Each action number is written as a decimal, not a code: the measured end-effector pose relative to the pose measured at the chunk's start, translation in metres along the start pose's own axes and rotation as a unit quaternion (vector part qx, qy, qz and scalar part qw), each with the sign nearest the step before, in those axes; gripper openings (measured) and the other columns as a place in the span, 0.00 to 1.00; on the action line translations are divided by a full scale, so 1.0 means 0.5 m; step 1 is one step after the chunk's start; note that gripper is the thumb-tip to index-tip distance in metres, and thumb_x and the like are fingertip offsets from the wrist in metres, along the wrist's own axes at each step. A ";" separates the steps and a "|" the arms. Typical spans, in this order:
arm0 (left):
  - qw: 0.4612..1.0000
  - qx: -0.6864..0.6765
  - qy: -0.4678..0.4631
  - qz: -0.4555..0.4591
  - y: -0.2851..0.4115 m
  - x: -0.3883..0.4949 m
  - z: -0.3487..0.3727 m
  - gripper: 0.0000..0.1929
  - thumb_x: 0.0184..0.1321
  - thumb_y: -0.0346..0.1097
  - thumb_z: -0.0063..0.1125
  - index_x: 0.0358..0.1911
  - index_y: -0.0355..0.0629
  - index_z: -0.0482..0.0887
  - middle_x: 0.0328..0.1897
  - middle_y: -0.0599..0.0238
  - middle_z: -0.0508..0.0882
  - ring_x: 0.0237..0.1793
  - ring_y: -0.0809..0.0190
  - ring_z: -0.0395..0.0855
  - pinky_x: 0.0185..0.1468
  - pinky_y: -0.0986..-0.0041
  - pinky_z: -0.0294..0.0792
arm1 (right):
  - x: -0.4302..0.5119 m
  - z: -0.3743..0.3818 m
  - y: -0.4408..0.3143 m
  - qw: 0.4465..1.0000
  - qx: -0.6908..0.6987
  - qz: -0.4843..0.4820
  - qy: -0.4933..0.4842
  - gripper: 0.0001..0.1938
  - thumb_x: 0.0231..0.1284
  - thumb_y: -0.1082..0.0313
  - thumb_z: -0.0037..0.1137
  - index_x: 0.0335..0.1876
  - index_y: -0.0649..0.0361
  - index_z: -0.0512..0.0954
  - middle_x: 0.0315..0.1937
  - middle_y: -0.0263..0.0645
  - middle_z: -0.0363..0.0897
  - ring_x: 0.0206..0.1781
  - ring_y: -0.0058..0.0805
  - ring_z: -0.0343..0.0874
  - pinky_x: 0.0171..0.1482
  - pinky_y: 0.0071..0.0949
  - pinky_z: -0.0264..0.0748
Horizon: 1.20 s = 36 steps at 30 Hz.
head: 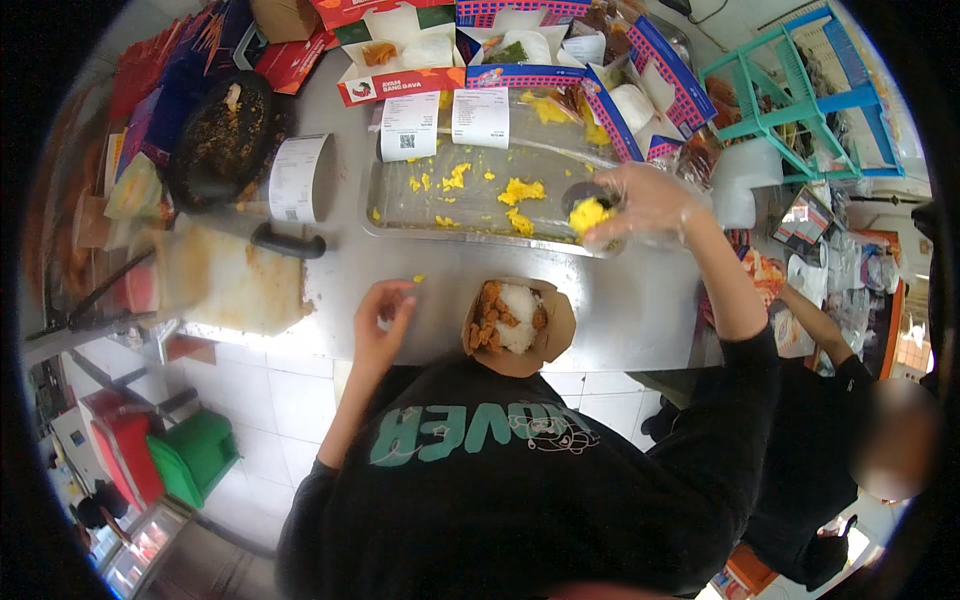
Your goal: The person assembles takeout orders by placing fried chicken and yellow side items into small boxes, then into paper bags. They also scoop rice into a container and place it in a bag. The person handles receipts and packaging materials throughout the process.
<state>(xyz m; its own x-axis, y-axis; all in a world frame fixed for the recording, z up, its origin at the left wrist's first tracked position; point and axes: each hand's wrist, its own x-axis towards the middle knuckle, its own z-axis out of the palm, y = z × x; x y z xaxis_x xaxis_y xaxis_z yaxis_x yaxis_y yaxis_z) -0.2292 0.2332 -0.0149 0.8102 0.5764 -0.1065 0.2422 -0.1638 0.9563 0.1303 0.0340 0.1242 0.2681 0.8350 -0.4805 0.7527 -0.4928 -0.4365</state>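
My right hand (651, 201), in a clear plastic glove, holds a lump of yellow scrambled egg (591, 215) over the right end of a shallow metal tray (442, 196). Beside the egg shows a dark round object (579, 192), partly hidden by the fingers. Loose bits of scrambled egg (523, 191) lie in the tray. Before me on the steel table, an uncovered brown paper box (556, 322) contains white rice (519, 334) and browned fried pieces (489, 324). To its left, my left hand (382, 319) rests with fingers curled and apart, near a yellow crumb (418, 278).
Several filled meal boxes (517, 75) and printed receipts (409, 124) line the tray's back. At left are a stone mortar (214, 154), a stained cutting board (244, 289) and a black-handled knife (289, 241). A teal plastic rack (780, 97) stands right. Another person (810, 435) works close by.
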 end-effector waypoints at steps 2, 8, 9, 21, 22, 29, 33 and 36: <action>0.999 -0.007 -0.018 0.027 0.006 0.008 0.008 0.09 0.65 0.29 0.60 0.47 0.42 0.82 0.28 0.78 0.73 0.29 0.77 0.67 0.34 0.82 0.59 | -0.054 0.038 -0.060 0.998 -0.039 -0.039 0.012 0.44 0.40 0.30 0.70 0.61 0.54 0.78 0.38 0.51 0.84 0.44 0.49 0.84 0.49 0.41 0.77; 0.996 0.011 -0.029 0.080 0.018 0.052 -0.018 0.09 0.65 0.29 0.60 0.47 0.42 0.82 0.28 0.78 0.72 0.28 0.77 0.66 0.34 0.82 0.58 | -0.134 0.243 -0.141 0.972 -0.153 -0.074 0.161 0.49 0.39 0.25 0.64 0.69 0.42 0.70 0.28 0.41 0.76 0.32 0.40 0.78 0.35 0.42 0.71; 0.996 0.011 -0.024 0.086 0.018 0.059 -0.025 0.09 0.65 0.29 0.60 0.47 0.42 0.82 0.28 0.78 0.72 0.28 0.77 0.66 0.33 0.82 0.58 | -0.141 0.266 -0.138 0.968 -0.174 -0.070 0.166 0.50 0.39 0.24 0.64 0.71 0.40 0.68 0.28 0.40 0.74 0.31 0.38 0.77 0.34 0.41 0.70; 0.940 0.074 0.101 0.316 0.206 0.390 -0.101 0.09 0.60 0.29 0.65 0.43 0.42 0.85 0.28 0.69 0.75 0.28 0.69 0.68 0.33 0.76 0.60 | -0.076 0.160 0.044 0.943 0.193 0.179 0.206 0.23 0.67 0.43 0.52 0.46 0.58 0.82 0.38 0.45 0.84 0.38 0.45 0.84 0.43 0.41 0.76; 0.918 0.091 0.129 0.365 0.241 0.449 -0.100 0.08 0.60 0.29 0.65 0.43 0.41 0.85 0.29 0.68 0.76 0.28 0.67 0.69 0.33 0.76 0.61 | -0.063 0.144 0.052 0.951 0.105 0.254 0.144 0.22 0.68 0.45 0.51 0.41 0.58 0.83 0.35 0.45 0.84 0.37 0.45 0.84 0.43 0.41 0.76; 0.829 0.369 0.066 0.415 0.438 1.008 -0.008 0.12 0.57 0.31 0.61 0.44 0.42 0.87 0.41 0.53 0.87 0.43 0.50 0.86 0.48 0.59 0.76 | -0.041 0.030 0.005 0.945 0.016 0.109 0.308 0.11 0.64 0.59 0.57 0.36 0.58 0.85 0.34 0.45 0.85 0.38 0.48 0.84 0.45 0.42 0.77; 0.751 0.628 -0.121 0.165 0.403 1.212 0.035 0.22 0.48 0.43 0.72 0.47 0.39 0.88 0.51 0.48 0.87 0.52 0.47 0.86 0.57 0.59 0.77 | -0.042 0.004 -0.008 0.939 0.079 0.082 0.324 0.08 0.61 0.64 0.61 0.40 0.59 0.85 0.36 0.45 0.86 0.38 0.47 0.84 0.45 0.40 0.78; 0.767 0.598 -0.101 0.210 0.358 1.290 0.031 0.27 0.41 0.47 0.78 0.44 0.38 0.89 0.50 0.50 0.88 0.48 0.50 0.87 0.53 0.60 0.78 | -0.044 0.023 0.005 0.938 0.077 0.071 0.331 0.09 0.61 0.66 0.62 0.42 0.59 0.85 0.38 0.45 0.86 0.39 0.45 0.85 0.45 0.38 0.78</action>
<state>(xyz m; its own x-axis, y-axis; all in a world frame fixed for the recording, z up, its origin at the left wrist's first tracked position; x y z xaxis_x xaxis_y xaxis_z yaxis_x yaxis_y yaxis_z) 0.3448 0.5632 0.0835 0.9877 0.1560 -0.0131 0.1560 -0.9878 -0.0041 0.1195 0.0114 0.1251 0.7114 0.7027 0.0132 0.5994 -0.5968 -0.5335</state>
